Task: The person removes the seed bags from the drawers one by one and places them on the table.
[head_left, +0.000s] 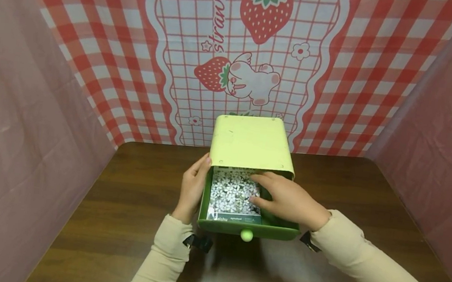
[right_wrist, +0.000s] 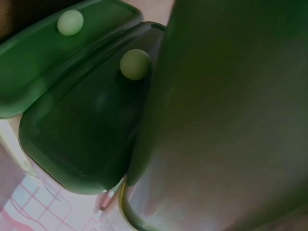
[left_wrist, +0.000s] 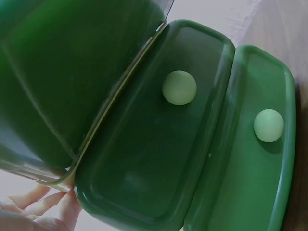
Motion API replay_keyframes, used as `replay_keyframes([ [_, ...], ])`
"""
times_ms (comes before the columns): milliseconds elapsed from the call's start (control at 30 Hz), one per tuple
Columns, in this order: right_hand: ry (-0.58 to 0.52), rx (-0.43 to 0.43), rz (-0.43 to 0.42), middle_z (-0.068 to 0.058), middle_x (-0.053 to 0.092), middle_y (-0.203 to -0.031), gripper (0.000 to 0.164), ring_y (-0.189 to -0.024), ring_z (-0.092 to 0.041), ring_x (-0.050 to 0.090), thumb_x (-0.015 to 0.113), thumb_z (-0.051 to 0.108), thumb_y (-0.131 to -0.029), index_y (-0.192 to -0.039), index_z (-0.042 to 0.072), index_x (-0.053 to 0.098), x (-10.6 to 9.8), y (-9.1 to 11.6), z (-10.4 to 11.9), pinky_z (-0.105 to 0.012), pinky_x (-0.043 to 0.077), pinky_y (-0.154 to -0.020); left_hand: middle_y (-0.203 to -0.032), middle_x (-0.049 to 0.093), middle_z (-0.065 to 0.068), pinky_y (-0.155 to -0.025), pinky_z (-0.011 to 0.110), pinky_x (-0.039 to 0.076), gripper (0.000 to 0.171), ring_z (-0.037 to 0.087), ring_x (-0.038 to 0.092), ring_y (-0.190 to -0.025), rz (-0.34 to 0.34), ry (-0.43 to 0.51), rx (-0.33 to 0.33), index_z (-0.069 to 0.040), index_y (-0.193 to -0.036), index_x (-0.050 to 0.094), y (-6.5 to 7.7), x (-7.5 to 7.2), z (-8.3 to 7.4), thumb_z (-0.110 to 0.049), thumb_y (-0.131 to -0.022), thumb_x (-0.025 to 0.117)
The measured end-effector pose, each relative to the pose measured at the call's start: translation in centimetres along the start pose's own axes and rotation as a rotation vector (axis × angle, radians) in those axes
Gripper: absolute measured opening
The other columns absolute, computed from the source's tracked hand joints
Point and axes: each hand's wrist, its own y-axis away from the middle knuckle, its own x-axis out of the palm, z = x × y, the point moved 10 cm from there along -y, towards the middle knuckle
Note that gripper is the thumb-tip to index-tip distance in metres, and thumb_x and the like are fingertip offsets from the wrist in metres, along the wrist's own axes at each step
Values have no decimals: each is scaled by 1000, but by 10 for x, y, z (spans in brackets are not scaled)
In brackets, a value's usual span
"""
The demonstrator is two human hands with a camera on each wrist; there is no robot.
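A pale yellow-green desktop drawer cabinet (head_left: 253, 141) stands on the table with its green top drawer (head_left: 278, 233) pulled out. Inside the drawer lies a book (head_left: 232, 195) with white flowers on its cover, its far end under the cabinet top. My left hand (head_left: 193, 186) rests against the cabinet's left side, fingers extended; in the left wrist view its fingers (left_wrist: 41, 204) touch the side near the drawer edge. My right hand (head_left: 292, 199) reaches into the drawer, thumb and fingers spread over the book's right part. In the right wrist view this hand is hidden.
Below the open drawer, a middle drawer (left_wrist: 144, 139) and a bottom drawer (left_wrist: 240, 159) are closed, each with a round pale knob. The brown wooden table (head_left: 127, 195) ends at a red-and-white strawberry cloth (head_left: 255, 70) behind. Pink cloth hangs at both sides.
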Motion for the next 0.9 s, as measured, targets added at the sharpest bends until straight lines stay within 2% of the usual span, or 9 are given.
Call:
replay_keyframes([
  [233, 142, -37, 26, -19, 54, -140, 75, -123, -35, 57, 65, 51, -89, -146, 5, 46, 6, -3, 6, -52, 48, -102, -146, 53, 4, -116, 40, 37, 49, 22, 46, -138, -23, -20, -6, -17, -139, 57, 0, -2, 0, -43, -98, 57],
  [400, 173, -41, 55, -21, 51, -144, 80, -130, -36, 52, 64, 54, -89, -147, 3, 43, 11, -5, 9, -53, 43, -108, -146, 53, 4, -115, 41, 38, 49, 22, 46, -138, -19, -13, -11, -17, -139, 57, 0, -1, 0, -43, -98, 57],
  [700, 236, -49, 97, -24, 44, -149, 88, -133, -38, 48, 59, 64, -87, -149, 5, 41, 22, -7, 11, -56, 42, -108, -147, 52, 3, -117, 39, 36, 48, 20, 44, -139, 2, 15, -14, -16, -140, 56, 2, 0, 2, -41, -98, 57],
  [900, 208, -64, 75, -24, 37, -153, 90, -135, -38, 46, 61, 64, -86, -150, 5, 39, 20, -8, 13, -56, 41, -109, -148, 51, 4, -117, 40, 36, 49, 20, 43, -140, 17, 26, -5, -16, -141, 54, 1, 1, 1, -42, -99, 56],
])
